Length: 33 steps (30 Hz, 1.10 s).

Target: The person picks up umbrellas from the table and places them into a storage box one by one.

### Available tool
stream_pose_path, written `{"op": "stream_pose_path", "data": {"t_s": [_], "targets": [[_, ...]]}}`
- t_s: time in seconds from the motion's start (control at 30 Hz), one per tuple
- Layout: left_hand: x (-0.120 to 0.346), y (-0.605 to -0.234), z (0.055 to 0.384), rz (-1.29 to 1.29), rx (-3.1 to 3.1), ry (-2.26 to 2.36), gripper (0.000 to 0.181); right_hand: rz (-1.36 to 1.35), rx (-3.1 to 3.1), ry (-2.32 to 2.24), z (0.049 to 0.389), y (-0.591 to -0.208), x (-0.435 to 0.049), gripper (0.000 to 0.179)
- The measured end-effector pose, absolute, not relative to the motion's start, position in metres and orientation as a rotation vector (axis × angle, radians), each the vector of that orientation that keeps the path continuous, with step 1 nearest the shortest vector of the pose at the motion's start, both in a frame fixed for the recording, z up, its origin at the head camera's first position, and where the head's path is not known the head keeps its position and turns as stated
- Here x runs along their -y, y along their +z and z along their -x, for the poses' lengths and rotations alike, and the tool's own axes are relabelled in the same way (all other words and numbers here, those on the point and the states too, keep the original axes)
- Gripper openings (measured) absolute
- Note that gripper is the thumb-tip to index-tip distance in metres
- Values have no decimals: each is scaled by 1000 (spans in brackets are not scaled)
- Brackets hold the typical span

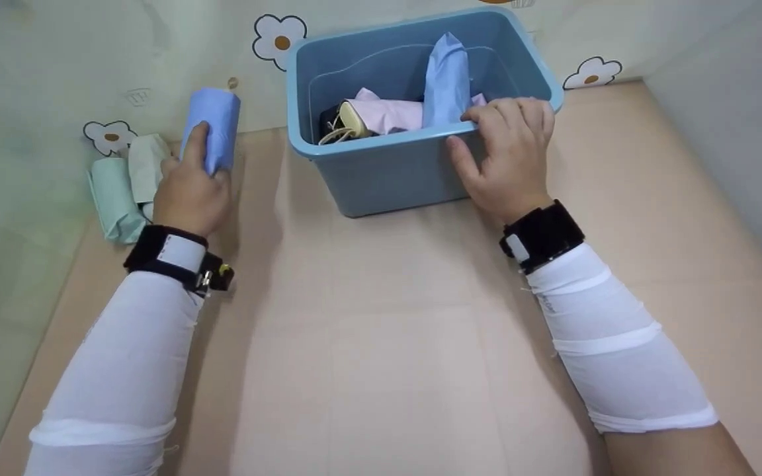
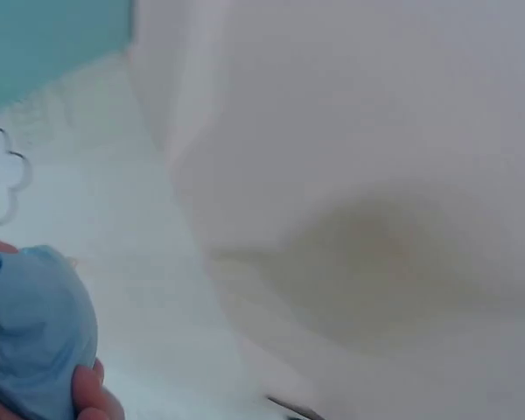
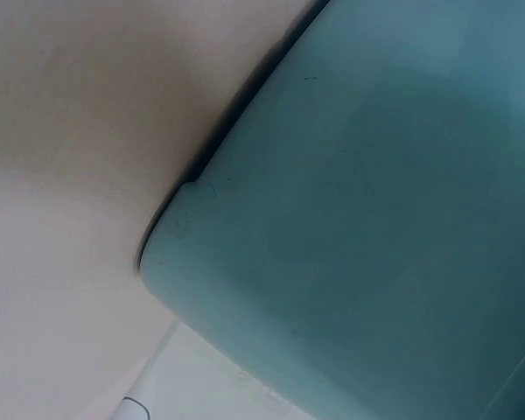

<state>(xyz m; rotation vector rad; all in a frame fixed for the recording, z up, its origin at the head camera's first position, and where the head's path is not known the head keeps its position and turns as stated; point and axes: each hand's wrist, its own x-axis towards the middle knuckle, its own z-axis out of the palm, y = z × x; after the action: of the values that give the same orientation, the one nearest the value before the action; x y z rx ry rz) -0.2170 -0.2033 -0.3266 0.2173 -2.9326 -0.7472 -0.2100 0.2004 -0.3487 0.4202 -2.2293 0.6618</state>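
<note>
My left hand [image 1: 192,192] holds a blue wrapped bundle [image 1: 215,125] upright at the left, with the index finger lying along it. In the left wrist view, fingers curl round this same blue bundle [image 2: 39,332]. A blue-grey plastic bin [image 1: 387,178] stands at the back. The right hand [image 1: 510,155] grips its front rim near the right corner, fingers over the edge and thumb against the outside. Inside the bin lie another blue bundle [image 1: 447,82], leaning upright, and a pink bundle [image 1: 391,116] with a pale yellow end. The bin's wall [image 3: 350,245] fills most of the right wrist view.
Beside the left hand, a mint green bundle [image 1: 115,198] and a pale whitish bundle [image 1: 146,165] lie against the left wall. A flower-patterned sheet [image 1: 368,16] covers the wall behind the bin. The beige surface [image 1: 387,317] stretches in front, with a grey wall [image 1: 738,119] at the right.
</note>
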Motion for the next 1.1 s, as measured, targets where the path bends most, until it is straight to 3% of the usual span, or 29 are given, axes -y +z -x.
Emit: {"op": "stream_pose_path", "data": {"t_s": [0.7,1.1], "targets": [[129,-272,207,50,2675,-938,65,-419,2228,655,211,-349,-202,48],[71,-261,215,281,2727,-780,62,-408,2258,615,211,-348,-202,48]]}}
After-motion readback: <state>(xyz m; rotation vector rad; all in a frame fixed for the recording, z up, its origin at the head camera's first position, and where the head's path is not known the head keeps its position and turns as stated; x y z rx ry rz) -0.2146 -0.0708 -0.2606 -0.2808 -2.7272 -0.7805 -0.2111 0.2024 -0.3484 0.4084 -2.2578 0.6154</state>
